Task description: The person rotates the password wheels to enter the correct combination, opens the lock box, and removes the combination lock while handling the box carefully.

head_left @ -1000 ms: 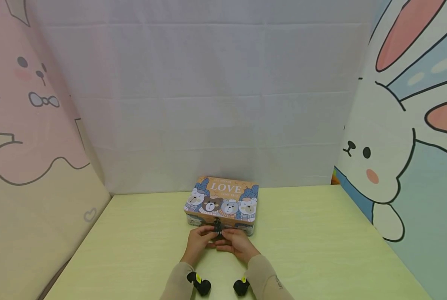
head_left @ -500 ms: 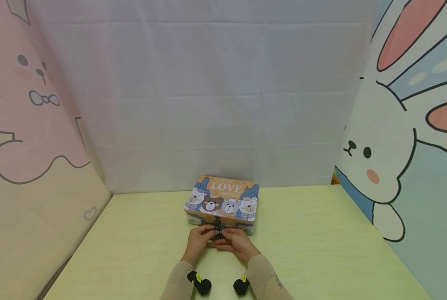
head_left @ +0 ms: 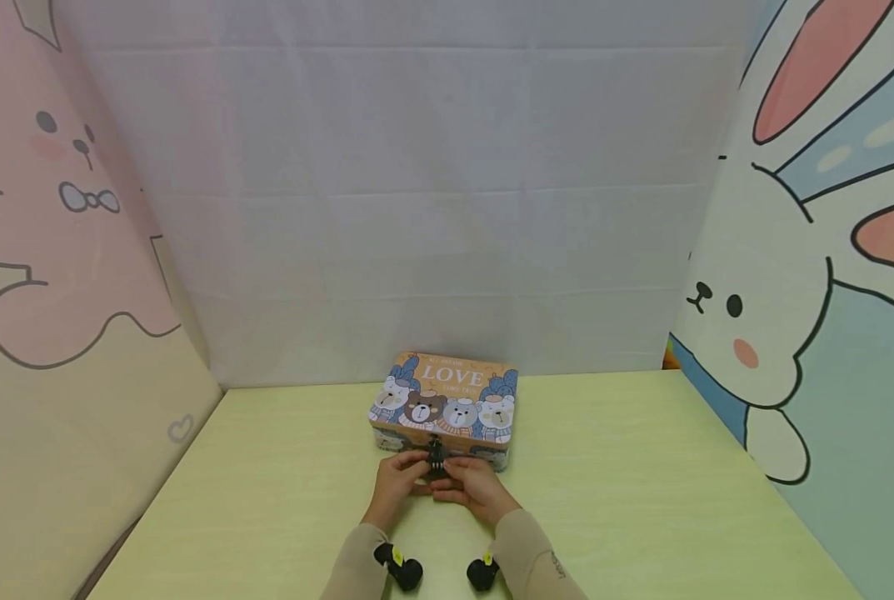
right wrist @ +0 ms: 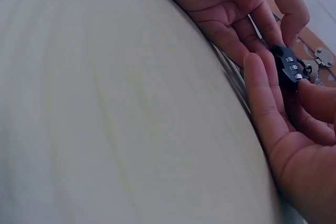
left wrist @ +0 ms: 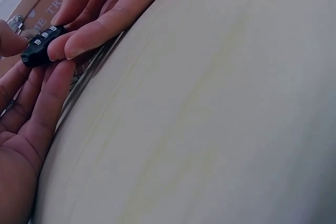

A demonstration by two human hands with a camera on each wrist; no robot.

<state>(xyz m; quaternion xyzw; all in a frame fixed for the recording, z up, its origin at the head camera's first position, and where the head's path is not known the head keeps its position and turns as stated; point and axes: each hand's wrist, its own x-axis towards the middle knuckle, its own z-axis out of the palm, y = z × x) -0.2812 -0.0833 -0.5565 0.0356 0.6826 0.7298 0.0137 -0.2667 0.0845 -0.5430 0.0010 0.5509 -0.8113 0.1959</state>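
Note:
A tin box [head_left: 447, 400], its orange lid printed with bears and the word LOVE, stands lid down towards the back of the table. At its front hangs a black combination padlock [right wrist: 287, 65] with three number dials, its shackle at the metal clasp [right wrist: 324, 56]. My left hand [head_left: 396, 485] pinches the padlock from the left, thumb by the dials and fingers beneath. From the right, my right hand [head_left: 478, 487] pinches the other side, its thumb at the dial nearest it. In the left wrist view the padlock [left wrist: 39, 46] is partly covered by fingertips.
The box rests on a pale yellow-green table [head_left: 611, 483]. A white cloth [head_left: 432, 208] hangs behind it, and cartoon-printed panels [head_left: 761, 350] flank both sides. Black wrist cameras [head_left: 405, 573] sit on both sleeves.
Both hands stay at the padlock and the box keeps its place. The padlock's pale dial marks show a little more clearly now between the fingers.

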